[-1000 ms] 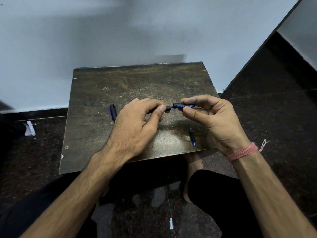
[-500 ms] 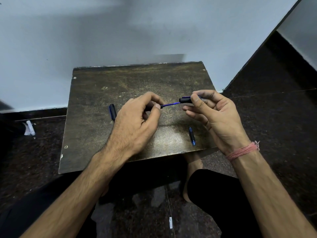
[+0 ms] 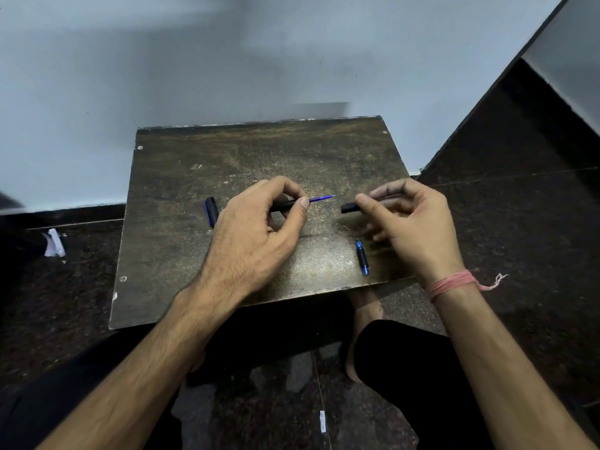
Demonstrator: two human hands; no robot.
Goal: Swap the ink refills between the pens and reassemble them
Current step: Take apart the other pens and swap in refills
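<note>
A scrap of white paper (image 3: 54, 243) lies on the dark floor (image 3: 526, 228), left of the bench (image 3: 181, 190). The bench is a worn dark board set against a pale wall (image 3: 227, 60).

On the bench's left part a dark cap (image 3: 211, 210) lies flat, just beside the left hand (image 3: 256, 228) and apart from the other parts.

The left hand hangs above the bench centre. Its grip is clamped on a black barrel (image 3: 285, 205), thumb and forefinger pinched at the barrel's right end. A blue refill (image 3: 321, 199) projects from that end and points right, tilted slightly up. Its tip is free and touches nothing.

A clear gap separates the refill tip from the black tip section (image 3: 350, 207) held by the right hand (image 3: 418, 228). The right grip is closed on this section, whose open end faces left toward the refill. The rest of the section is hidden by the fingers.

Below the right hand a blue part (image 3: 362, 258) lies on the bench near the front edge, apart from both hands. A pink thread band (image 3: 453, 284) circles the right wrist.
</note>
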